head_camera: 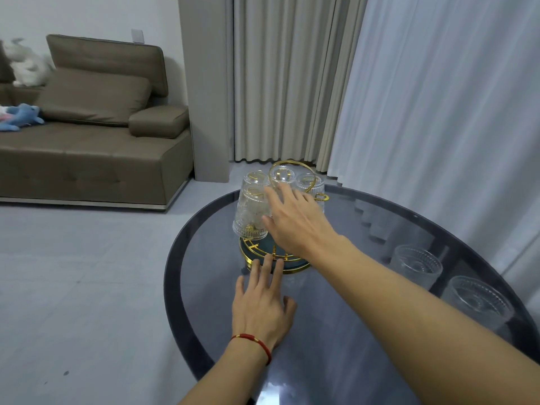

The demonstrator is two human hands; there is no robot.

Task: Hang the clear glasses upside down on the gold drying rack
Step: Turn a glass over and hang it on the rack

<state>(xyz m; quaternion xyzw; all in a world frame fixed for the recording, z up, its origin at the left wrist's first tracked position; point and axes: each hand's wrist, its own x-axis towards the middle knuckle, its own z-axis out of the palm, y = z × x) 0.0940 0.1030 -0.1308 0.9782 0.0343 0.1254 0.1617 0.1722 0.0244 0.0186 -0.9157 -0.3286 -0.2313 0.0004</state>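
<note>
The gold drying rack [257, 254] stands on the round dark glass table [336, 331], with a gold ring handle on top. Several clear ribbed glasses hang upside down on it; the nearest hung glass [250, 213] is at the rack's left. My right hand [295, 219] reaches over the rack with fingers spread, touching the hung glasses and holding nothing. My left hand [263, 305], a red cord on its wrist, lies flat on the table, its fingertips at the rack's base. Two more clear glasses stand upright at the table's right: one glass [416, 267] farther off, another glass [476, 302] closer.
A brown sofa [87, 135] with soft toys stands at the left across a pale grey floor. Beige and white curtains [423, 112] hang behind and to the right of the table. The table's edge curves close to my left forearm.
</note>
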